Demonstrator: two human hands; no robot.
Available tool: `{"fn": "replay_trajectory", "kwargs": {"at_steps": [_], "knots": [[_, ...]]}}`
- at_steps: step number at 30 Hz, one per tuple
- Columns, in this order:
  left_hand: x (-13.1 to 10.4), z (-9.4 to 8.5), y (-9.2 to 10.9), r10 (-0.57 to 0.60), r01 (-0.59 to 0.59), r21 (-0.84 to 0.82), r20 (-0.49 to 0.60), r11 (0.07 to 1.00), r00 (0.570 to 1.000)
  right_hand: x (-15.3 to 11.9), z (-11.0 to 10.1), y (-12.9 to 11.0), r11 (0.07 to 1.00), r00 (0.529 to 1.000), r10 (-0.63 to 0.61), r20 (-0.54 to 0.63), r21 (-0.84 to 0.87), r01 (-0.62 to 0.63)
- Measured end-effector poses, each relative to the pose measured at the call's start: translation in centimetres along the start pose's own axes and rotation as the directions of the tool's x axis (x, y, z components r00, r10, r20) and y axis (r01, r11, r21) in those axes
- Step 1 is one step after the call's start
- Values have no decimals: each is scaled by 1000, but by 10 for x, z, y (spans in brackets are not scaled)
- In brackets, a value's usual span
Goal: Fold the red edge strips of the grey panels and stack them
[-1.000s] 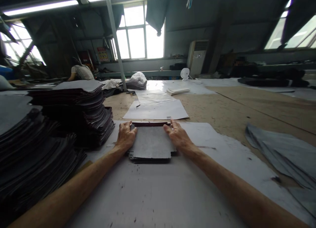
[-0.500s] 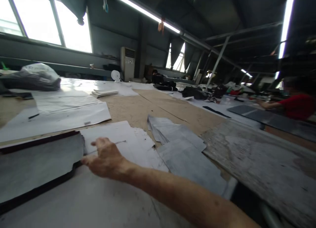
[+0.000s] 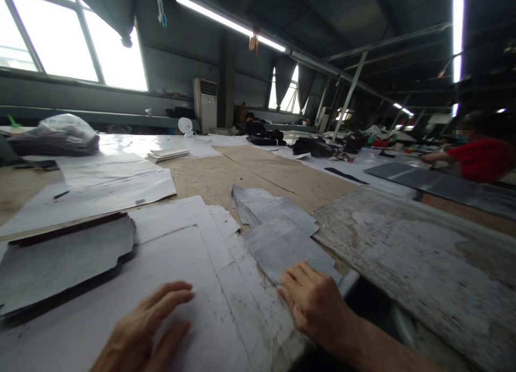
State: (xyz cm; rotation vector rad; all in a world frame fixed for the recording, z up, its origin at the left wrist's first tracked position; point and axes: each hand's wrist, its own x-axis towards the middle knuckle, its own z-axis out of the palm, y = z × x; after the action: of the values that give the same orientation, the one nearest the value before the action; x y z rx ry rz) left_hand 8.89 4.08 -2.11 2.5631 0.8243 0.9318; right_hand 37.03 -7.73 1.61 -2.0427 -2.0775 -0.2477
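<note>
just under the fingertips of our right hand (image 3: 312, 299) lies the near edge of the overlapping grey sheets (image 3: 288, 245); its fingers are bent close together there, and we can't make out whether they pinch. left of it, our left hand (image 3: 135, 326) has its fingers loosely spread above white paper (image 3: 169, 264), which stretches between our hands. beyond the left hand sits a dark-edged grey stack (image 3: 68, 259); right of our right hand, a stained board (image 3: 423, 254).

Dim overall, overexposed left window (image 3: 50, 33), glowing ceiling tubes (image 3: 229, 22), glare on far tabletop (image 3: 124, 141), stretched edges
</note>
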Motion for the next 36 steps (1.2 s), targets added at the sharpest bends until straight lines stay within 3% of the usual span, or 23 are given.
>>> {"fn": "replay_trajectory", "kwargs": {"at_steps": [5, 8, 11, 16, 20, 23, 27, 31, 36], "knots": [[41, 30, 65, 71, -69, -35, 51, 997, 996, 12, -3, 8, 995, 997, 72, -13, 77, -71], [60, 43, 85, 122, -104, -106, 181, 989, 976, 18, -10, 19, 984, 995, 93, 22, 149, -96], [71, 58, 95, 183, -143, -161, 267, 976, 946, 15, -16, 24, 977, 996, 39, 74, 206, -54], [80, 74, 97, 145, -109, -142, 277, 984, 950, 9, -24, 25, 944, 989, -9, 146, 328, -40], [82, 73, 95, 110, -73, -140, 272, 987, 956, 13, -29, 36, 900, 977, 5, 215, 425, -98], [81, 73, 94, 117, -86, -149, 208, 985, 971, 14, -29, 37, 888, 970, 10, 241, 444, -119], [77, 74, 94, 193, -177, -144, 107, 974, 975, 11, -22, 18, 951, 985, 43, 165, 297, -91], [75, 74, 94, 300, -280, -163, 115, 946, 947, 16, -9, 2, 996, 994, 59, 90, 55, -64], [78, 75, 93, 216, -203, -96, 157, 974, 964, 28, -2, 13, 981, 986, 153, 69, 109, -160]]}}
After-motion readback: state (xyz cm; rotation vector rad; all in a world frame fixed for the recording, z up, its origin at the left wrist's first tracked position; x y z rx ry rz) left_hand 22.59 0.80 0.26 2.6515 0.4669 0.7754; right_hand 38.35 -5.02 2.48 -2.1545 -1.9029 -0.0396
